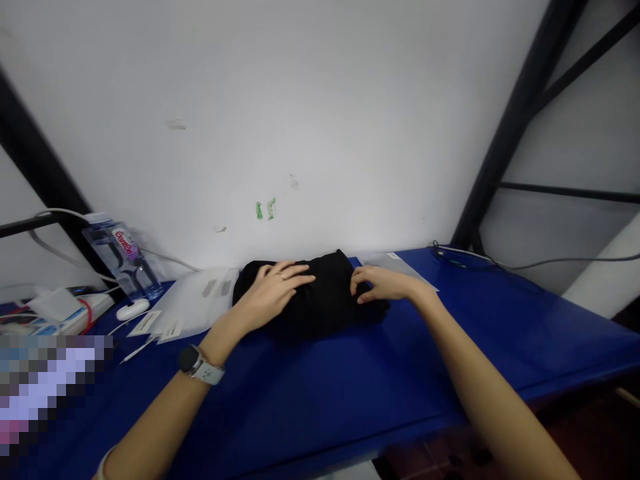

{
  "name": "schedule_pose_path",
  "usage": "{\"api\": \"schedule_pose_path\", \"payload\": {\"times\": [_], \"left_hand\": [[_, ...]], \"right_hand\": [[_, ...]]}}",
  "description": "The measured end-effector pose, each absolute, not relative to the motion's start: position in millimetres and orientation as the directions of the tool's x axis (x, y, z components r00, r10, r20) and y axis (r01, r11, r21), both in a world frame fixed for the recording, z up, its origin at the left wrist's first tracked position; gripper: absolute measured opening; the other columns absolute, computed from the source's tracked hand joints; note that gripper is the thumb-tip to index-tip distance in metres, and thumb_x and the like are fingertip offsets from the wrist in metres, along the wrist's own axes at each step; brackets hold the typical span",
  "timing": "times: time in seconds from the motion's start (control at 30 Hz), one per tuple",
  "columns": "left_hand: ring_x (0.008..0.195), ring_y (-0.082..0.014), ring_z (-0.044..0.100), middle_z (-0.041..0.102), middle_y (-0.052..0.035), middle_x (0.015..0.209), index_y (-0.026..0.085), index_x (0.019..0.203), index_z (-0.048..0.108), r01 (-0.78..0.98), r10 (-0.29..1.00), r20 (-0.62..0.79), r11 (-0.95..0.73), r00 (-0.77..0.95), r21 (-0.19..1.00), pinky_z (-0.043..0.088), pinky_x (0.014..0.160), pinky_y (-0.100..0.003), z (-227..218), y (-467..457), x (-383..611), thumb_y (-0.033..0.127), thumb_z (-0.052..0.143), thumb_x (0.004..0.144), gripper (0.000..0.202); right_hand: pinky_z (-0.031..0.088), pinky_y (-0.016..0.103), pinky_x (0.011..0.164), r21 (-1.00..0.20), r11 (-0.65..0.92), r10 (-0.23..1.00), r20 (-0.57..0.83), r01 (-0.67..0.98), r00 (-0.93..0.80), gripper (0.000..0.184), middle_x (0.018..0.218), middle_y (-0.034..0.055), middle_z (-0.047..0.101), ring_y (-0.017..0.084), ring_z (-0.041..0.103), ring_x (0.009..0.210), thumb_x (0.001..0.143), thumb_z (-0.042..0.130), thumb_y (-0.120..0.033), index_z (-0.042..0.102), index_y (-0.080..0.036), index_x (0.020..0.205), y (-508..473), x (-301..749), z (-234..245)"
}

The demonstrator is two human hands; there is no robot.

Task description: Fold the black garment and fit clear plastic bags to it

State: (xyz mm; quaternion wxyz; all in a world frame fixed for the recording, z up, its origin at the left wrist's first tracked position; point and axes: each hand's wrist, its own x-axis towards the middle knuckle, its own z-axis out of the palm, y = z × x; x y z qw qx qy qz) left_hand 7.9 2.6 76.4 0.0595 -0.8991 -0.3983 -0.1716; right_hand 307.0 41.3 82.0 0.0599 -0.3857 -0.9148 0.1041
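Observation:
A folded black cloth lies in a soft bundle on the blue tabletop, close to the wall. My left hand rests flat on top of its left half, fingers stretched and spread. It has a ring on one finger, and a grey watch is on the wrist. At the right end of the bundle, my right hand has its fingers curled in and the thumb close to the index finger, closed on the fabric. Part of the cloth is hidden under both hands. What kind of cloth item it is cannot be made out.
Clear plastic bags lie left of the cloth, and another bag is behind my right hand. A water bottle leans by the left post, near a white oval device and cables. A dark cable runs along the right.

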Motion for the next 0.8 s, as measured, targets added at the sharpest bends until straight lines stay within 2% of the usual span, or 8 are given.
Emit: {"api": "schedule_pose_path", "payload": {"times": [0.1, 0.2, 0.3, 0.4, 0.5, 0.63, 0.7, 0.8], "left_hand": [[0.132, -0.0245, 0.036, 0.056, -0.0011, 0.134, 0.034, 0.125, 0.055, 0.636, 0.606, 0.265, -0.77, 0.75, -0.042, 0.02, 0.107, -0.053, 73.1, 12.7, 34.8, 0.007, 0.037, 0.087, 0.049], [0.111, -0.0235, 0.052, 0.068, -0.0024, 0.102, 0.026, 0.096, 0.065, 0.617, 0.59, 0.214, -0.783, 0.779, -0.086, 0.016, 0.107, -0.057, 74.6, 21.5, 40.5, 0.008, 0.043, 0.086, 0.031], [0.099, -0.0208, 0.056, 0.067, -0.002, 0.094, 0.024, 0.088, 0.061, 0.695, 0.646, 0.324, -0.718, 0.691, -0.05, 0.019, 0.106, -0.055, 85.4, 21.5, 28.4, 0.012, 0.041, 0.089, 0.024], [0.094, -0.0196, 0.058, 0.065, -0.0027, 0.096, 0.023, 0.094, 0.056, 0.789, 0.707, 0.543, -0.602, 0.454, 0.124, 0.028, 0.103, -0.049, 105.9, 12.8, 3.3, 0.017, 0.037, 0.091, 0.02], [0.092, -0.0198, 0.058, 0.063, -0.0038, 0.097, 0.021, 0.096, 0.052, 0.763, 0.718, 0.679, -0.522, 0.152, 0.381, 0.04, 0.091, -0.039, 129.1, -3.0, -25.7, 0.026, 0.04, 0.091, 0.014], [0.079, -0.0168, 0.056, 0.058, 0.0011, 0.081, 0.023, 0.095, 0.049, 0.645, 0.761, 0.648, -0.474, -0.043, 0.599, 0.043, 0.075, -0.031, 150.9, -32.7, -51.1, 0.036, 0.047, 0.088, 0.015], [0.074, -0.0153, 0.055, 0.055, 0.0035, 0.073, 0.024, 0.094, 0.048, 0.574, 0.772, 0.631, -0.482, -0.079, 0.662, 0.043, 0.07, -0.028, 157.9, -46.4, -54.7, 0.037, 0.053, 0.084, 0.017], [0.075, -0.015, 0.057, 0.056, 0.0038, 0.074, 0.024, 0.097, 0.047, 0.484, 0.779, 0.616, -0.496, -0.119, 0.721, 0.044, 0.07, -0.027, 166.1, -54.0, -54.1, 0.037, 0.059, 0.079, 0.025]], "right_hand": [[0.048, 0.033, 0.081, -0.264, 0.681, 0.713, 0.029, 0.683, -0.7, 0.013, 0.098, 0.001, 0.065, 0.018, 0.061, 0.089, 0.076, 0.06, -0.023, 0.069, -0.026, 0.085, 46.0, 310.6, 80.0], [0.047, 0.032, 0.077, -0.26, 0.649, 0.75, 0.059, 0.715, -0.659, 0.013, 0.091, 0.0003, 0.067, 0.018, 0.061, 0.083, 0.079, 0.055, -0.022, 0.067, -0.025, 0.083, 47.3, 315.6, 81.9], [0.046, 0.032, 0.072, -0.313, 0.585, 0.807, 0.14, 0.748, -0.573, 0.015, 0.085, 0.001, 0.068, 0.018, 0.06, 0.077, 0.082, 0.049, -0.024, 0.064, -0.024, 0.084, 43.5, 321.4, 91.0], [0.046, 0.033, 0.074, -0.442, 0.551, 0.834, 0.329, 0.708, -0.443, 0.017, 0.087, 0.0028, 0.067, 0.019, 0.059, 0.079, 0.083, 0.045, -0.026, 0.062, -0.022, 0.087, 36.2, 325.9, 106.4], [0.046, 0.034, 0.076, -0.615, 0.582, 0.799, 0.554, 0.532, -0.233, 0.013, 0.08, 0.0019, 0.063, 0.019, 0.058, 0.08, 0.082, 0.047, -0.026, 0.059, -0.022, 0.081, 24.9, 326.2, 124.2], [0.046, 0.031, 0.066, -0.755, 0.609, 0.758, 0.644, 0.244, 0.104, 0.008, 0.07, 0.0002, 0.057, 0.017, 0.056, 0.071, 0.078, 0.054, -0.028, 0.056, -0.023, 0.072, -2.7, 318.7, 149.8], [0.044, 0.03, 0.06, -0.771, 0.61, 0.747, 0.637, 0.184, 0.19, 0.007, 0.069, 0.0006, 0.057, 0.016, 0.054, 0.066, 0.076, 0.058, -0.029, 0.058, -0.024, 0.072, -17.1, 313.8, 164.0], [0.043, 0.029, 0.057, -0.753, 0.631, 0.719, 0.658, 0.187, 0.223, 0.006, 0.071, 0.0016, 0.06, 0.016, 0.054, 0.063, 0.074, 0.061, -0.029, 0.061, -0.023, 0.073, -20.5, 308.6, 183.6]]}}
